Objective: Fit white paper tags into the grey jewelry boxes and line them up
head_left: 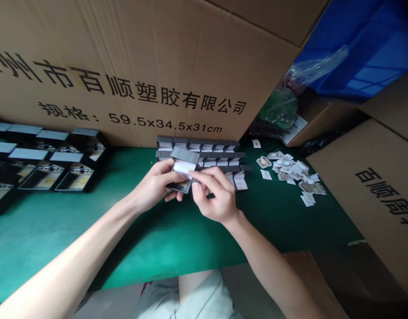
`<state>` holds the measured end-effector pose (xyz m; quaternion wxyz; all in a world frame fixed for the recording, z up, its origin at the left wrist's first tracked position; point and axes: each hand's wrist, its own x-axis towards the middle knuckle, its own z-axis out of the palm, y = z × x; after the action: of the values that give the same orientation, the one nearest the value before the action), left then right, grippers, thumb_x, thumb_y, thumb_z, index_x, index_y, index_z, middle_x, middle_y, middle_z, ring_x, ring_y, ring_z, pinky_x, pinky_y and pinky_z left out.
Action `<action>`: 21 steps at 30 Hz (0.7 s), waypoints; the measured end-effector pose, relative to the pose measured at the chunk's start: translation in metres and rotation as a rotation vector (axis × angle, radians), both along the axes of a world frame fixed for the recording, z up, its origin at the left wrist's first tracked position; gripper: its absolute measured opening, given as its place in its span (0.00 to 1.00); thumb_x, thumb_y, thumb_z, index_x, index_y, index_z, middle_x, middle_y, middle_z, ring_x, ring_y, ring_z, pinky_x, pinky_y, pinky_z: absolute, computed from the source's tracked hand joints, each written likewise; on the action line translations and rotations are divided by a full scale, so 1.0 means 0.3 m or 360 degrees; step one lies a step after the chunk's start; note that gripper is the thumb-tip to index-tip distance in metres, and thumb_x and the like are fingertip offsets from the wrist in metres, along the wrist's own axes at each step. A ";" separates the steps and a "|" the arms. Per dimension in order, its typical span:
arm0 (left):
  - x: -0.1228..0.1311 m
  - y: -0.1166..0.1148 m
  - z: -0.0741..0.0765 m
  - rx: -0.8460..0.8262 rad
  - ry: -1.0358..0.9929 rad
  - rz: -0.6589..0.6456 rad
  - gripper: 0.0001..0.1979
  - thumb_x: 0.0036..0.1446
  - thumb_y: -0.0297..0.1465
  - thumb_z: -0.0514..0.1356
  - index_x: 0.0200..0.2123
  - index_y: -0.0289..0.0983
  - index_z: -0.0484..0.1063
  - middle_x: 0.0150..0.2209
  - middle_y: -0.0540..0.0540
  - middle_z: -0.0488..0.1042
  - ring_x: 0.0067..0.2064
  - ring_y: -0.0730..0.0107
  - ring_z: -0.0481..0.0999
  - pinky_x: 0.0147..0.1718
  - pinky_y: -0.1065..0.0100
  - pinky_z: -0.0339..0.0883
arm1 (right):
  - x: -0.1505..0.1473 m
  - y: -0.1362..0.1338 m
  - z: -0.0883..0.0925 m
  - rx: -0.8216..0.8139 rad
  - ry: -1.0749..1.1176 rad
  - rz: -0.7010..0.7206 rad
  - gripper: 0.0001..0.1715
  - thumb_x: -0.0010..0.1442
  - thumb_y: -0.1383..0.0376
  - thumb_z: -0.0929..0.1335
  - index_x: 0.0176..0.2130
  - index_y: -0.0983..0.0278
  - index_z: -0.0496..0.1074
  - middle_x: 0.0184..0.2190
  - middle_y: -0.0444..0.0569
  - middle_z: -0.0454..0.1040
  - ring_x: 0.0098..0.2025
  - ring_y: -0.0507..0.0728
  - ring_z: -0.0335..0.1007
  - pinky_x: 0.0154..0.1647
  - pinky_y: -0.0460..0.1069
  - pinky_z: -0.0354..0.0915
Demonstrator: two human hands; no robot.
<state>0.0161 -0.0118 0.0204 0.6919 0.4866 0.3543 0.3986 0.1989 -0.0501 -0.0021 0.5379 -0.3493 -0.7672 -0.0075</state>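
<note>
My left hand (154,184) grips a small dark hinged box (186,156), tilted with its lid up and white lining showing. The left thumb lies across the box's front. At the box's right edge is my right hand (217,192), its fingers bent. The right index fingertip touches the white lining, and the thumb is close below at the lower right edge. Anything small between the right fingers is hidden. Just behind my hands, rows of similar small grey boxes (220,156) stand with lids raised and white inside.
Larger open black boxes (74,179) stand in rows at the left of the green table (140,239). White cards and pale inserts (290,168) lie heaped at the right. A big cardboard carton (140,57) walls off the back; another carton (366,199) and a blue bin (366,62) stand right.
</note>
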 end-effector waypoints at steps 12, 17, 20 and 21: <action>0.000 -0.012 0.009 0.0018 0.0078 -0.0042 0.28 0.54 0.32 0.65 0.58 0.36 0.68 0.23 0.50 0.76 0.18 0.64 0.76 0.10 0.74 0.60 | 0.006 0.007 -0.011 0.0055 -0.0152 -0.0074 0.18 0.68 0.70 0.66 0.54 0.61 0.79 0.38 0.49 0.79 0.30 0.50 0.77 0.35 0.45 0.78; -0.002 -0.014 0.007 0.0061 0.0038 -0.0071 0.33 0.58 0.31 0.64 0.66 0.39 0.61 0.26 0.52 0.76 0.17 0.66 0.76 0.10 0.74 0.63 | 0.009 0.009 -0.013 0.0039 -0.0149 -0.0055 0.19 0.69 0.70 0.66 0.56 0.62 0.78 0.39 0.50 0.78 0.33 0.51 0.78 0.37 0.45 0.78; -0.004 -0.017 0.008 0.0089 0.0048 -0.0108 0.31 0.58 0.31 0.64 0.64 0.39 0.61 0.26 0.51 0.76 0.17 0.66 0.76 0.10 0.74 0.63 | 0.014 0.012 -0.016 0.0037 -0.0170 -0.0064 0.19 0.69 0.70 0.66 0.56 0.61 0.78 0.39 0.50 0.78 0.32 0.51 0.77 0.36 0.46 0.77; -0.004 -0.018 0.009 0.0097 0.0063 -0.0127 0.30 0.59 0.31 0.63 0.64 0.39 0.61 0.26 0.52 0.76 0.17 0.66 0.77 0.10 0.74 0.64 | 0.015 0.013 -0.017 0.0044 -0.0177 -0.0061 0.19 0.69 0.70 0.66 0.56 0.61 0.78 0.38 0.50 0.78 0.32 0.51 0.77 0.36 0.46 0.77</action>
<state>0.0150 -0.0171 0.0230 0.6850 0.5291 0.3359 0.3716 0.2034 -0.0463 -0.0071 0.4989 -0.3555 -0.7890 -0.0478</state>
